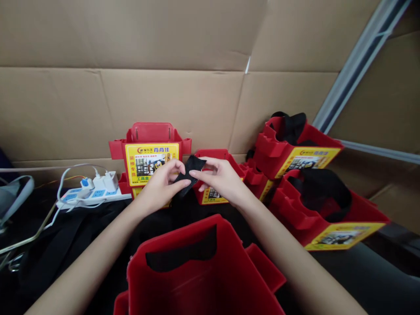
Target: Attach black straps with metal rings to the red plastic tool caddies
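My left hand [162, 183] and my right hand [220, 178] meet in the middle of the view, both pinching a small black strap piece [190, 171] between fingers and thumbs. The strap is held in the air above a black surface. Right below my forearms stands a red plastic tool box [203, 275] with a black strap [182, 256] showing in its opening. Behind my hands sits an upright red tool box with a yellow label [151, 151], and another red tool box [213, 175] is partly hidden by my right hand.
Several more red boxes with yellow labels and black straps lie tipped at the right [297, 151] [328, 210]. A white power strip with plugs and cables [95, 190] lies at the left. Cardboard sheets [170, 78] wall off the back. A grey metal rail [357, 61] runs diagonally at upper right.
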Motion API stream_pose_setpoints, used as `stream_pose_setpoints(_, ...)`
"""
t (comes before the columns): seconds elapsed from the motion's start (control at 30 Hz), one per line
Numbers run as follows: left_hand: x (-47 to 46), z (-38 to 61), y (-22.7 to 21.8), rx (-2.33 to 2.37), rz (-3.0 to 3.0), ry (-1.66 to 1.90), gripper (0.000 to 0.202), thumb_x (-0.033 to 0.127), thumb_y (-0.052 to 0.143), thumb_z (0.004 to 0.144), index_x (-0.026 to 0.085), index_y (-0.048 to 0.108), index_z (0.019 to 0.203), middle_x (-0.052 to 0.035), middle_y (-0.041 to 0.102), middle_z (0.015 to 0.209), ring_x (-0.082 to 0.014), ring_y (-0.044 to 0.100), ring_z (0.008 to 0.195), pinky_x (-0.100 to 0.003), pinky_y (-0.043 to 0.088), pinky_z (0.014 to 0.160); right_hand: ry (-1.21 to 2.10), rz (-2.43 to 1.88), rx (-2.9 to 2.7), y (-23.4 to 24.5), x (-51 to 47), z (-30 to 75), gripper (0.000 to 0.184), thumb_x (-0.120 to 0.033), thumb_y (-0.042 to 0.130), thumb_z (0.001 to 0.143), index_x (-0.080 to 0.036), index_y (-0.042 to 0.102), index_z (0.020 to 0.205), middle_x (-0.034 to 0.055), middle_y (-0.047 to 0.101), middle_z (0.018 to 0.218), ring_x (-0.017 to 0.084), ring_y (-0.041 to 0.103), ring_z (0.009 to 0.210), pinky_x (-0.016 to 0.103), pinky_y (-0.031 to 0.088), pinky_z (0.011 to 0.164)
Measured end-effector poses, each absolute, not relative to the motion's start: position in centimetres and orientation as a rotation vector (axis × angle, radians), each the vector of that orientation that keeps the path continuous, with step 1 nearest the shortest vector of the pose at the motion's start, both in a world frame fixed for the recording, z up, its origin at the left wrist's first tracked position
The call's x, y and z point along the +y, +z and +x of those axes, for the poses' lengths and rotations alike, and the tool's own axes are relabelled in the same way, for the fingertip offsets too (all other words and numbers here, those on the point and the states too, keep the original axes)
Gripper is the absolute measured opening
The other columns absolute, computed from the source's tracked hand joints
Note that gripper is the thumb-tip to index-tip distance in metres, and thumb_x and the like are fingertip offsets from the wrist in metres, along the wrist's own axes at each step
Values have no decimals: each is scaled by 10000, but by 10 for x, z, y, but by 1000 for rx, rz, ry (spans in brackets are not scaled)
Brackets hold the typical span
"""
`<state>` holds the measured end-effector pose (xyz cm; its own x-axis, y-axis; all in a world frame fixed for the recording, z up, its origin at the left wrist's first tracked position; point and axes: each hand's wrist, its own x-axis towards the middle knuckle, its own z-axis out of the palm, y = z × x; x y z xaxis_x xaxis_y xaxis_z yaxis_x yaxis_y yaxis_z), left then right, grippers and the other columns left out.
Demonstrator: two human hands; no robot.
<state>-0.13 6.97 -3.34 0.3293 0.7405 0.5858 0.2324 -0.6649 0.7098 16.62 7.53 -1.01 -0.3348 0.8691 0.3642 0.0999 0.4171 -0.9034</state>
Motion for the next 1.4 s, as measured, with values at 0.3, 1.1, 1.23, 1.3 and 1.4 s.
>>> stream_pose_setpoints(0.3,69,4,-36,868,1757,1565,241,207,694,693,181,606,916,-12,626,836,-127,601,770,-216,477,667,1278,-700,-1619,-25,75,164,320,-236,704,661,-156,674,969,13,648,800,71,584,569,180,516,480)
stream_pose_setpoints(1.1,74,-1,-38,976,1831,1501,52,195,612,726,157,587,699,1,618,719,-122,563,684,-229,426,643,1639,-633,-1143,-32,76,159,89,-219,639,762,-136,639,793,20,644,826,111,640,735,263,579,673)
stream_pose_setpoints(1.23,73,3,-41,961,1864,1510,85,178,588,730,168,521,679,3,610,759,-131,591,763,-250,454,724,1568,-648,-1227,-33,76,158,113,-157,690,708,-146,655,815,-4,645,819,70,616,709,255,576,723)
stream_pose_setpoints(1.3,71,3,-41,980,1878,1523,94,180,584,735,172,505,683,13,595,724,-128,592,720,-256,461,703,1562,-652,-1251,-32,76,158,143,-151,712,683,-145,656,815,-4,646,820,75,624,724,243,577,712)
stream_pose_setpoints(1.4,69,3,-40,1013,1904,1546,95,173,589,729,173,506,684,13,591,710,-133,596,710,-271,466,717,1628,-663,-1251,-29,76,161,136,-218,687,720,-132,653,821,21,657,844,98,645,715,243,583,668)
